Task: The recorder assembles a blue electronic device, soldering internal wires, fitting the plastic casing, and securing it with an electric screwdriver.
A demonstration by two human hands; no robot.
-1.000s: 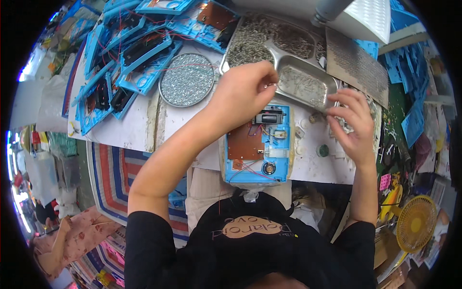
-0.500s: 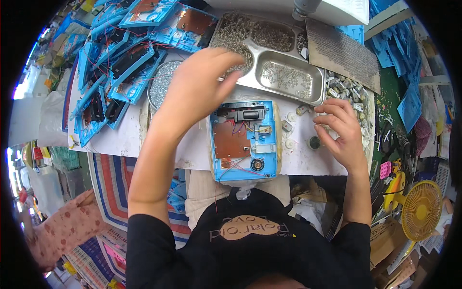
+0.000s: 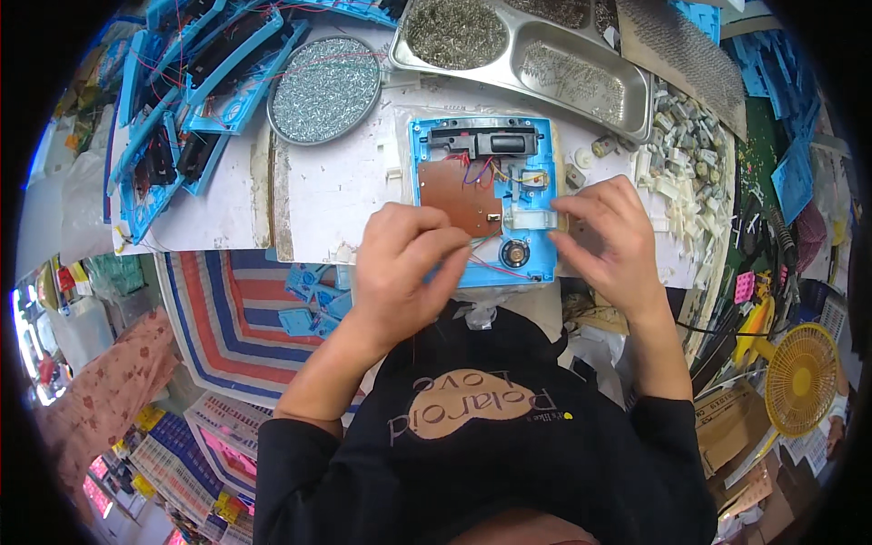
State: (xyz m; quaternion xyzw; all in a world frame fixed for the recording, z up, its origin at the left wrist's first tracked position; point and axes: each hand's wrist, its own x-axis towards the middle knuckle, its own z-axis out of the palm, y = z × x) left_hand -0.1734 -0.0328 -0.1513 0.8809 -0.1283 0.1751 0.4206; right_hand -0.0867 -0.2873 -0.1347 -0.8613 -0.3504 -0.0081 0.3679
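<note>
- The blue casing (image 3: 541, 263) lies open on the table (image 3: 336, 195), in front of the person's torso; a brown circuit board (image 3: 452, 193) fills much of its left half; a black mechanism (image 3: 504, 143) spans the top, and a round speaker (image 3: 515, 253) sits at lower right.
- The left hand (image 3: 406, 268) reaches over the casing's lower left side; its fingers are bent, tips close together near the board's lower edge and the thin wires (image 3: 490, 265); whether they pinch anything, I cannot tell.
- The right hand (image 3: 613, 238) is at the casing's right edge, beside a pale strip (image 3: 531, 219); its fingers are curved and loose, thumb and index apart; whether they touch the casing is unclear.
- Beyond the casing stands a metal tray (image 3: 505, 80) with small metal parts in its compartments; left of it, a round dish (image 3: 313, 143) holds silvery pieces (image 3: 327, 86).
- Small loose parts (image 3: 695, 163) lie heaped to the right; more blue casings (image 3: 213, 113) are piled at far left.
</note>
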